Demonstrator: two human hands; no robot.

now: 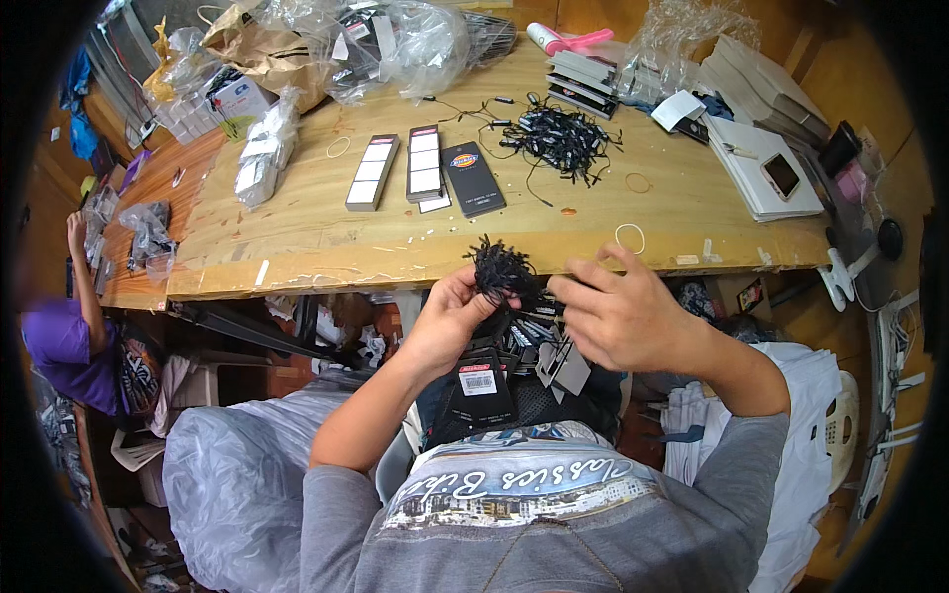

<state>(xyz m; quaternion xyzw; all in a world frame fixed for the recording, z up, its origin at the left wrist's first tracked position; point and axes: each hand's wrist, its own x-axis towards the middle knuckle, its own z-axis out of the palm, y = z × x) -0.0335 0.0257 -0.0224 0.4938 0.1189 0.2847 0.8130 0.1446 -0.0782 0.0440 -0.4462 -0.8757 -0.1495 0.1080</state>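
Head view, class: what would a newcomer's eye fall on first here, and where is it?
Probably the tuft of black cords pinched in the person's left hand, at the near edge of the table, with the right hand close beside it. Next, the dark tangle of cords lying on the table, beyond and to the right of the black tag. At the far left, a co-worker's purple shirt also stands out.

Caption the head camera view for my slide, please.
Left hand holds a bundle of thin black cords, right hand close by, at a long yellowish wooden table.
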